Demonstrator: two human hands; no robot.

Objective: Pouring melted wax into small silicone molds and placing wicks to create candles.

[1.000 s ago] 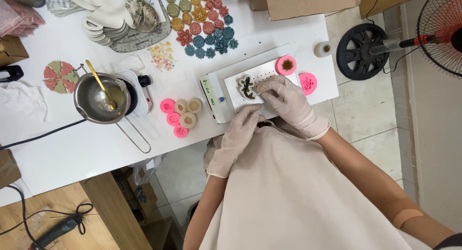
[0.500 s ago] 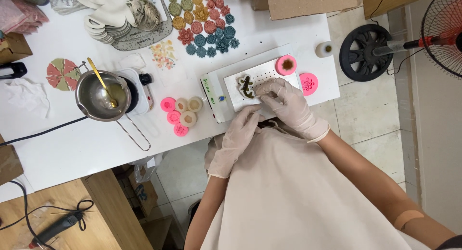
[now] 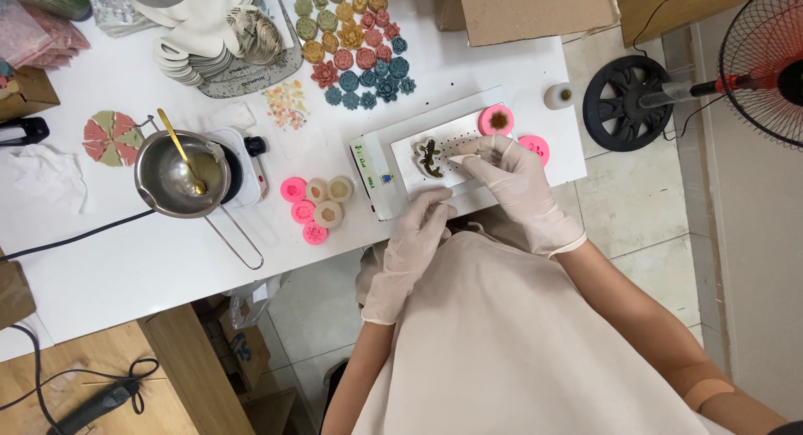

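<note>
Both my hands wear pale gloves. My right hand (image 3: 512, 181) pinches a thin white tool whose tip points at a small white piece with a dark lizard-like figure (image 3: 428, 156). That piece lies on a white perforated tray (image 3: 468, 130) on the white table (image 3: 125, 259). My left hand (image 3: 416, 234) rests at the table's near edge, just below the tray, fingers loosely curled with nothing visible in it.
Two pink round moulds (image 3: 496, 119) sit at the tray's right end. Pink and cream moulds (image 3: 316, 202) cluster to the left. A metal pot with a gold spoon (image 3: 177, 174) stands on a small heater. Coloured flower pieces (image 3: 355, 54), cardboard boxes (image 3: 535, 8) and a floor fan (image 3: 757, 63) surround.
My hands hold nearly the same pose. Only the view has shifted slightly.
</note>
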